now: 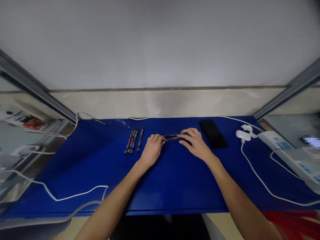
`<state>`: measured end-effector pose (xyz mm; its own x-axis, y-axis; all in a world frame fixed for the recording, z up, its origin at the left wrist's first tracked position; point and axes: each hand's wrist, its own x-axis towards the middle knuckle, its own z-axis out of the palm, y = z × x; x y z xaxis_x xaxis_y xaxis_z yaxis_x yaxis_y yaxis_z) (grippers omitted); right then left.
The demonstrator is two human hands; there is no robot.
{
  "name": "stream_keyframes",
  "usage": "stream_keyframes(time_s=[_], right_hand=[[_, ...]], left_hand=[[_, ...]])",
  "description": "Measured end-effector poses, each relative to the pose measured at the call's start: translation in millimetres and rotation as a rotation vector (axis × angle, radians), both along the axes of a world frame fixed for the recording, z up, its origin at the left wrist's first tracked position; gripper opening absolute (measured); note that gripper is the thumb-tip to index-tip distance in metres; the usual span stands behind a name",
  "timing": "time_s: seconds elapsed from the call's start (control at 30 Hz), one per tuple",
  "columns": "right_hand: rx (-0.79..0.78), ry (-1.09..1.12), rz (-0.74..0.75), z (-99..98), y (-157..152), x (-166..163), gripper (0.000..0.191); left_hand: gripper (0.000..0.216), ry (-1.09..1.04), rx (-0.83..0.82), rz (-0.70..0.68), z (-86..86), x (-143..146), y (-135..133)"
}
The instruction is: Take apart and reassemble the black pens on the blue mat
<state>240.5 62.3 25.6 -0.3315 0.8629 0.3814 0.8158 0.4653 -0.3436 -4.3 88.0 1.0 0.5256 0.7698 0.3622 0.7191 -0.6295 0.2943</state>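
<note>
Both my hands rest on a blue table (160,180). My left hand (152,150) has its fingers curled round the left end of a thin dark pen (171,137) lying sideways. My right hand (194,143) pinches the same pen at its right end with thumb and forefinger. A second dark pen seems to lie right alongside it. Left of my left hand several more dark pens (133,141) lie side by side, pointing away from me.
A black phone (213,133) lies face down to the right of my right hand. A white charger (243,134) and a white power strip (276,140) sit at the far right. White cables (260,180) trail over both sides of the table. A wall stands behind.
</note>
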Motion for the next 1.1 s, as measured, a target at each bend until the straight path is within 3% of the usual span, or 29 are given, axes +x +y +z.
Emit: stream_keyframes(time_s=[0.17, 0.37, 0.5, 0.7, 0.87, 0.97, 1.1], right_hand=[[-0.102, 0.058, 0.103, -2.9, -3, -16, 0.029], [-0.143, 0.134, 0.194, -8.7, -3, -20, 0.024], [-0.122, 0.158, 0.226, -8.4, -5, -23, 0.022], [-0.038, 0.165, 0.180, 0.1, -11, -30, 0.024], [-0.227, 0.365, 0.075, -1.5, -12, -35, 0.028], [-0.247, 0.459, 0.037, -3.9, -11, -35, 0.012], [-0.333, 0.547, 0.055, -5.6, -11, -36, 0.023]], left_hand=[[0.023, -0.038, 0.020, -0.011, 8.1, 0, -2], [0.027, 0.024, 0.079, -0.122, 13.5, -2, -5], [0.029, 0.065, 0.090, -0.112, 13.3, 0, -7], [0.033, 0.003, 0.006, -0.067, 16.0, 0, -7], [0.035, 0.022, 0.006, -0.050, 14.5, 0, -6], [0.036, 0.031, -0.005, -0.041, 13.8, 1, -7], [0.035, 0.026, -0.023, -0.042, 14.3, 4, -8]])
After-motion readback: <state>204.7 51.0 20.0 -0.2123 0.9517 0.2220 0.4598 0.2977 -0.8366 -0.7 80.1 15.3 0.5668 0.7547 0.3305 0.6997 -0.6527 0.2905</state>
